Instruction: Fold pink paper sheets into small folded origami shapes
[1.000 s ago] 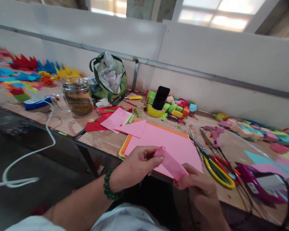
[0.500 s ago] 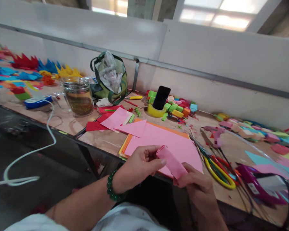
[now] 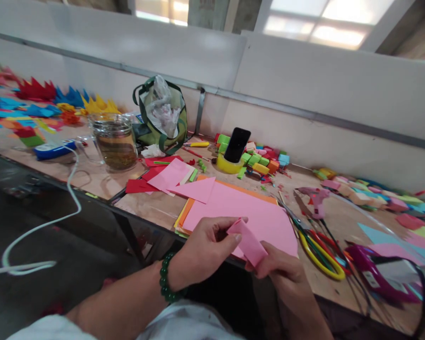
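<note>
Paper (image 3: 250, 243), pink and folded, is at the near edge of the counter (image 3: 156, 207); left hand (image 3: 202, 246) holds its left end in narrow grip, right hand (image 3: 282, 265) its right end

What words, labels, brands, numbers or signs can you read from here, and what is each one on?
None can be read.
Purple device: pale label patches, too blurred to read.
Blue device: pale marks, too small to read.
Greenish panel between the windows: faint marks, too blurred to read.
Phone: dark screen, no text visible.
Folded pink paper: no text visible.
</note>
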`<action>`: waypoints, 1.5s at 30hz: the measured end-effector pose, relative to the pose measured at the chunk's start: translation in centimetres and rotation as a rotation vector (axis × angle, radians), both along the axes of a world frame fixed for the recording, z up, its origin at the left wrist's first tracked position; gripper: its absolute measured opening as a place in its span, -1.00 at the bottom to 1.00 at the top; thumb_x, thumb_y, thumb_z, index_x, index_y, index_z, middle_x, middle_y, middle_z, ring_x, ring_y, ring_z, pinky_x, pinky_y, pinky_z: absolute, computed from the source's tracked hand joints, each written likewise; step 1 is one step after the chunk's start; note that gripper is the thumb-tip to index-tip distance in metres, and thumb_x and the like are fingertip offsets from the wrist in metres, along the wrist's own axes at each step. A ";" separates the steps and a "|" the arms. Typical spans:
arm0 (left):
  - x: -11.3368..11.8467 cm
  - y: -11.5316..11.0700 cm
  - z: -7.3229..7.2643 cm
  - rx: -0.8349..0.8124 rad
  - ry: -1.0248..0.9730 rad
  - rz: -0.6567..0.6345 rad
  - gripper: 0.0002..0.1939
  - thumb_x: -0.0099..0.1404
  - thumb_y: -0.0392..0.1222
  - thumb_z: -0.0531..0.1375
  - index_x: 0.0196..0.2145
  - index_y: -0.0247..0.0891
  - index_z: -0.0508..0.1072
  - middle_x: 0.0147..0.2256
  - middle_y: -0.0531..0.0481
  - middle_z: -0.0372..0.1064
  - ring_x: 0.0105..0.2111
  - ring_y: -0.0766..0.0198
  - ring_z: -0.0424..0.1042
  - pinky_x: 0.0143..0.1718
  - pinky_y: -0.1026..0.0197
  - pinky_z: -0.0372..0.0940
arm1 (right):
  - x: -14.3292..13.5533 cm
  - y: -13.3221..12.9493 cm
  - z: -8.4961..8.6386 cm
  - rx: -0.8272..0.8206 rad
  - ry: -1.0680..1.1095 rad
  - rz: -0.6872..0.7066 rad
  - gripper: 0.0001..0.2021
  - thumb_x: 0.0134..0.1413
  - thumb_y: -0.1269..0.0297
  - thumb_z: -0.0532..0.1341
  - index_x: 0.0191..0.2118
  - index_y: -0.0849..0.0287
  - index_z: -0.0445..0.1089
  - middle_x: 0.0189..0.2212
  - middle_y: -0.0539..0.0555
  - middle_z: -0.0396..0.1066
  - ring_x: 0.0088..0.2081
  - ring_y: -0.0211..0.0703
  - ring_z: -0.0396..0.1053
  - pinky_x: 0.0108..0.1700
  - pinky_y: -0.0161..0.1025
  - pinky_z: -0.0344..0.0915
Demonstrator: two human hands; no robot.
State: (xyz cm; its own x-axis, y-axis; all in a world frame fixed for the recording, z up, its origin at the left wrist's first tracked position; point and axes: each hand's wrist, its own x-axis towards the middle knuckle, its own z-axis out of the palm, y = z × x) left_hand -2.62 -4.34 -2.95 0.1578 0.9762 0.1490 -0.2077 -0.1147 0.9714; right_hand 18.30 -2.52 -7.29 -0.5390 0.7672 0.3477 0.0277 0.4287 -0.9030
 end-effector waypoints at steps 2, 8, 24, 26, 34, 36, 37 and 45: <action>-0.1 -0.2 0.1 0.039 0.073 0.048 -0.64 0.19 -0.29 0.18 -0.05 -0.42 0.50 -0.11 -0.18 0.49 -0.17 0.20 0.44 -0.10 0.23 0.31 | 0.4 0.1 0.0 -0.106 0.042 0.001 -0.87 0.07 0.40 0.21 -0.45 0.11 0.47 -0.23 0.09 0.48 -0.21 -0.08 0.42 -0.20 -0.23 0.31; 0.4 -0.6 -0.1 0.236 0.286 0.162 -0.61 0.19 -0.38 0.15 -0.01 -0.33 0.48 -0.15 -0.09 0.52 -0.20 0.28 0.46 -0.11 0.29 0.33 | -0.2 0.5 1.7 -0.089 0.113 -0.233 -0.75 0.16 0.16 0.17 -0.06 0.02 0.41 0.00 0.11 0.42 0.07 -0.02 0.31 0.09 -0.15 0.22; 1.0 -0.5 -0.3 0.154 0.159 0.048 -0.68 0.22 -0.34 0.16 -0.07 -0.36 0.51 -0.12 -0.16 0.51 -0.16 0.21 0.49 -0.09 0.24 0.36 | -3.8 0.8 2.4 -0.262 0.073 -0.298 -0.82 -0.03 0.16 0.33 -0.46 0.17 0.55 -0.57 0.02 0.45 -0.51 -0.25 0.34 -0.42 -0.33 0.31; 0.9 -0.5 -0.2 0.132 0.146 0.019 -0.72 0.25 -0.32 0.15 -0.09 -0.34 0.53 -0.13 -0.14 0.52 -0.16 0.20 0.48 -0.08 0.23 0.35 | -3.8 0.7 2.6 -0.265 0.079 -0.320 -0.81 -0.06 0.16 0.35 -0.50 0.18 0.54 -0.60 0.02 0.43 -0.56 -0.28 0.29 -0.48 -0.34 0.27; 0.5 -0.3 -0.1 0.096 0.158 -0.056 -0.67 0.35 -0.10 0.08 -0.14 -0.31 0.55 -0.31 -0.04 0.51 -0.26 0.24 0.44 -0.20 0.27 0.33 | -3.8 0.7 2.5 -0.257 0.066 -0.289 -0.85 -0.06 0.21 0.35 -0.50 0.18 0.51 -0.60 0.00 0.40 -0.56 -0.32 0.24 -0.51 -0.37 0.20; 0.6 -0.3 -0.1 0.113 0.164 -0.048 -0.68 0.36 -0.11 0.07 -0.14 -0.29 0.56 -0.30 -0.02 0.51 -0.26 0.26 0.43 -0.17 0.28 0.32 | -3.9 0.6 2.7 -0.260 0.067 -0.266 -0.87 -0.06 0.22 0.35 -0.44 0.17 0.53 -0.55 0.01 0.42 -0.52 -0.30 0.26 -0.47 -0.36 0.22; 0.6 -0.3 -0.2 0.119 0.171 -0.040 -0.68 0.36 -0.11 0.07 -0.15 -0.29 0.56 -0.30 -0.02 0.51 -0.26 0.26 0.43 -0.16 0.28 0.31 | -3.9 0.6 2.7 -0.262 0.062 -0.258 -0.86 -0.05 0.21 0.35 -0.44 0.18 0.53 -0.55 0.02 0.42 -0.51 -0.29 0.27 -0.47 -0.35 0.23; 0.6 -0.2 -0.3 0.125 0.248 -0.035 -0.68 0.34 -0.10 0.07 -0.30 -0.34 0.56 -0.39 -0.03 0.46 -0.35 0.28 0.37 -0.27 0.31 0.29 | -3.4 0.6 2.8 -0.268 -0.010 -0.262 -0.80 -0.07 0.16 0.35 -0.48 0.21 0.52 -0.62 0.01 0.40 -0.58 -0.32 0.23 -0.54 -0.37 0.17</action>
